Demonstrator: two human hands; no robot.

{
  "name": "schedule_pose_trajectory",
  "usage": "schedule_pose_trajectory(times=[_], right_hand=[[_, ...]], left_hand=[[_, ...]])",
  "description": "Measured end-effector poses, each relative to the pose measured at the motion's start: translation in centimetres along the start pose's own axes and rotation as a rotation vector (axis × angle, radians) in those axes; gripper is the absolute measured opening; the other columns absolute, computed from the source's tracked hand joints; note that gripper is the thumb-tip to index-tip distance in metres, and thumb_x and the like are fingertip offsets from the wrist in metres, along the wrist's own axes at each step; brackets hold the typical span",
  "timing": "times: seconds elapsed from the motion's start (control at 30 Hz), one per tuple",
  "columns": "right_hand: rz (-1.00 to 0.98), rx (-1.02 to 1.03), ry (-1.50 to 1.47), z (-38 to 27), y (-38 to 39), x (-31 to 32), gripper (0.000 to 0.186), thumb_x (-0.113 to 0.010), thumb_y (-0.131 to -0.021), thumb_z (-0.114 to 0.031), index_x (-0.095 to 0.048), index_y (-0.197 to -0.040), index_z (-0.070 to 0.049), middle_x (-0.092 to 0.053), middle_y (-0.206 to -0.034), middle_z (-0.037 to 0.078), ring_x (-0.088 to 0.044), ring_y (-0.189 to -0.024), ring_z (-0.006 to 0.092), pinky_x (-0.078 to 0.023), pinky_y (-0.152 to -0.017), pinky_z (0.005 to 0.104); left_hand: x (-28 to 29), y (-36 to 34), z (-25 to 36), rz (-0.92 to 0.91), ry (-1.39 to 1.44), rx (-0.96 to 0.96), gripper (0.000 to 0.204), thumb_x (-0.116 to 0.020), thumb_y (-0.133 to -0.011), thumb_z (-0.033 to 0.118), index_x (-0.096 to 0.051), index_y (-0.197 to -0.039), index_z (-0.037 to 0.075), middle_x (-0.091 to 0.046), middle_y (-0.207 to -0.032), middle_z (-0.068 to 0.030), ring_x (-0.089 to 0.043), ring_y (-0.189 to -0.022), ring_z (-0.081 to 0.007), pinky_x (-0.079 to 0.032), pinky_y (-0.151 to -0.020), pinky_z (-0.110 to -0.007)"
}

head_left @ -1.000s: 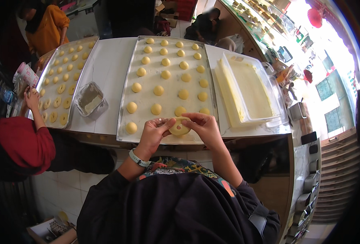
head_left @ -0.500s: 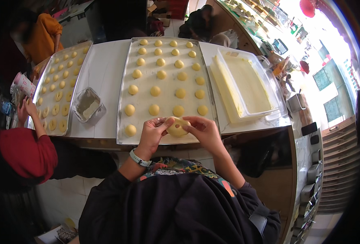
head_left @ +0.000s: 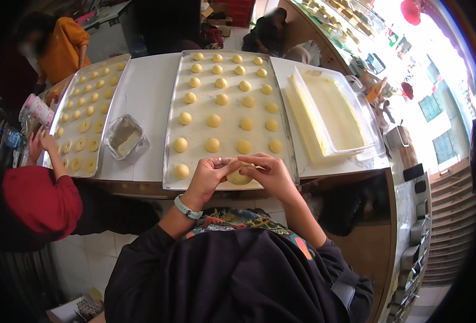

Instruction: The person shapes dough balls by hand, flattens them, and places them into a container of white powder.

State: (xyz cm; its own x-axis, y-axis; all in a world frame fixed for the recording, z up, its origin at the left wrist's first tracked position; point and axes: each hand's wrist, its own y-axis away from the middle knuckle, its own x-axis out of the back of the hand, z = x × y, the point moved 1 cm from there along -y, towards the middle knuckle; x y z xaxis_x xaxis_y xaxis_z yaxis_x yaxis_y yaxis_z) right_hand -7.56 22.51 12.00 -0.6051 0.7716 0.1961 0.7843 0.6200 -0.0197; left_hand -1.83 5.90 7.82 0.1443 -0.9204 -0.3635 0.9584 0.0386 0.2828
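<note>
Above the near edge of a large metal tray (head_left: 197,133), both my hands hold one pale yellow dough ring (head_left: 239,177). My left hand (head_left: 207,176) pinches its left side with thumb and fingers. On the opposite side, my right hand (head_left: 269,173) grips it with fingers over the top and the thumb across the middle. Fingers cover much of the ring's hole. Rows of round dough balls (head_left: 214,120) lie spaced apart on the tray beyond my hands.
At left, another tray (head_left: 102,129) carries dough balls and rings; a person in a red sleeve (head_left: 63,202) works beside it. Between the trays stands a clear tub (head_left: 125,141) with pale contents. A large plastic bin (head_left: 339,116) stands at right. Someone in orange (head_left: 66,46) is at far left.
My fingers and thumbs have drawn closer over the dough ring, so less of its hole shows. The whole view has shifted slightly. The red-sleeved person's hands have shifted beside the left tray.
</note>
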Motion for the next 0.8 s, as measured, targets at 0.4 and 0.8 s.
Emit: schedule_pose_trajectory(times=[0.4,0.8], right_hand=[[-0.027,-0.059,-0.172,0.7,-1.5,-0.7,0.027,-0.066,-0.081,-0.008,-0.063,-0.105,0.005,-0.066,-0.088,0.007,-0.062,-0.083,0.0105,-0.048,-0.071,0.0219],[0.022,-0.104,-0.244,0.9,-0.9,0.4,0.03,-0.067,-0.081,-0.008,-0.061,-0.107,0.005,-0.065,-0.09,0.009,-0.062,-0.085,0.0116,-0.049,-0.075,0.0235]], left_hand=[[1.3,0.1,0.5,0.103,0.134,-0.08,0.022,-0.069,-0.082,0.022,-0.068,-0.089,0.001,-0.065,-0.076,-0.0011,-0.058,-0.065,-0.0053,-0.044,-0.055,-0.019],[-0.2,-0.3,0.8,-0.026,0.128,-0.017,0.021,-0.069,-0.082,0.018,-0.066,-0.091,0.0,-0.066,-0.082,-0.0046,-0.061,-0.069,-0.009,-0.05,-0.062,-0.022]])
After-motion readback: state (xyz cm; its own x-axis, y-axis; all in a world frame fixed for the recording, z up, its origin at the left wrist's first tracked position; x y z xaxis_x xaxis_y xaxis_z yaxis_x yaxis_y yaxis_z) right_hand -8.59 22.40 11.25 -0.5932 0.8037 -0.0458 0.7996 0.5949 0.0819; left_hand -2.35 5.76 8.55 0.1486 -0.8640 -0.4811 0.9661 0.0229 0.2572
